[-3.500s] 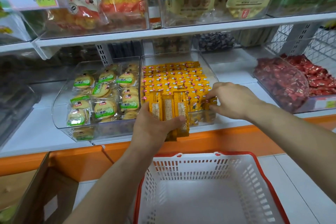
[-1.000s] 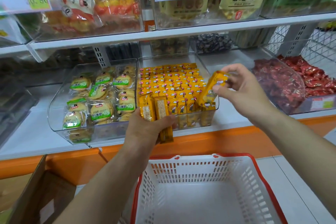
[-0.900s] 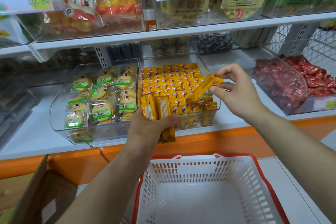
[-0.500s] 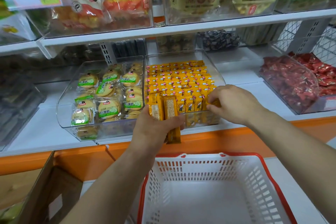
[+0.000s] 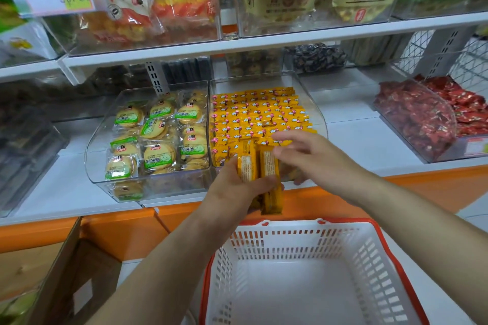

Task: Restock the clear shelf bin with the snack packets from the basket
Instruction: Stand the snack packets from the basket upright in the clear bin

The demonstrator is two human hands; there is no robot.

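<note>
A clear shelf bin holds several rows of yellow snack packets. In front of its lower edge my left hand grips two upright yellow packets. Just to their right my right hand hovers with fingers spread towards them, holding nothing. It covers the bin's front right corner. The white basket with a red rim stands below on the floor with nothing visible inside.
A second clear bin of green-labelled round biscuits sits left of the yellow one. A bin of red sweets is at the right. An upper shelf with bagged snacks overhangs. A cardboard box stands at lower left.
My right hand set its yellow packet into the bin's front row and has come back empty towards the packets in my left hand. My left hand holds fewer packets than at first.
</note>
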